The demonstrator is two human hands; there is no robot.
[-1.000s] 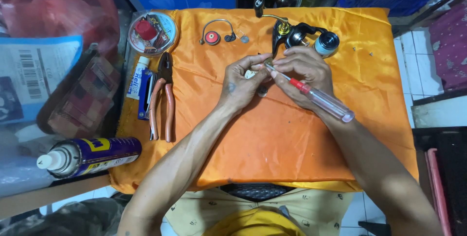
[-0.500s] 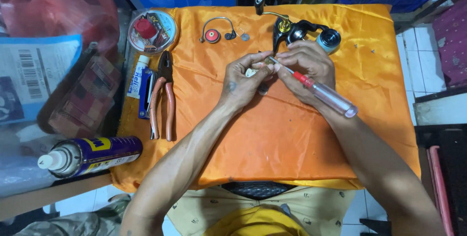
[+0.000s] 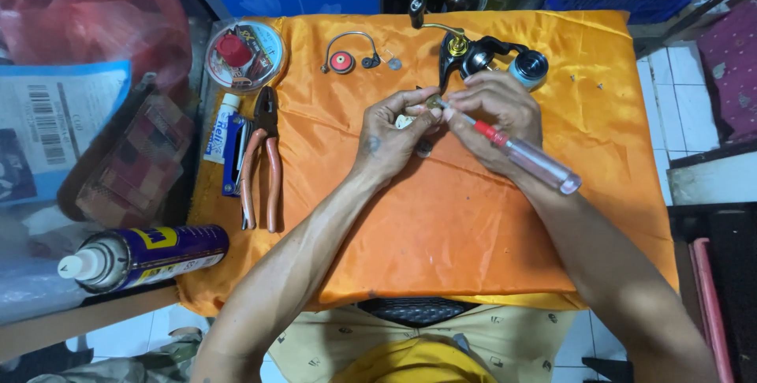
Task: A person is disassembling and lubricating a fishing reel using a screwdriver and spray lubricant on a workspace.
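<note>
**Head view: small-part work over an orange cloth**

Head view, left to right. At the far left edge a spray can lies on its side, partly off the orange cloth. Beside it lie a small tube and a pair of pliers with orange grips, jaws pointing away from the person. Above them sits a round clear container with a red item inside.

Further right, a bail wire with a red roller rests on the cloth, well apart from the hands.

At centre, the left hand pinches a small brass-coloured part between thumb and fingertips, held narrowly closed just above the cloth. The right hand is wrapped around a screwdriver with a red collar and clear handle; its tip meets the small part. Just beyond the hands lies a spinning reel body with a gold fitting.

At the far right, several tiny fasteners lie loose on the cloth.

Risks, as a judgement:
- The driver tip may slip off the small part and jab the left fingertips, since the part is hand-held, not clamped.
- The part may spring out of the pinch and roll off the smooth, creased cloth.
- A forearm sweep may scatter the loose fasteners.
</note>
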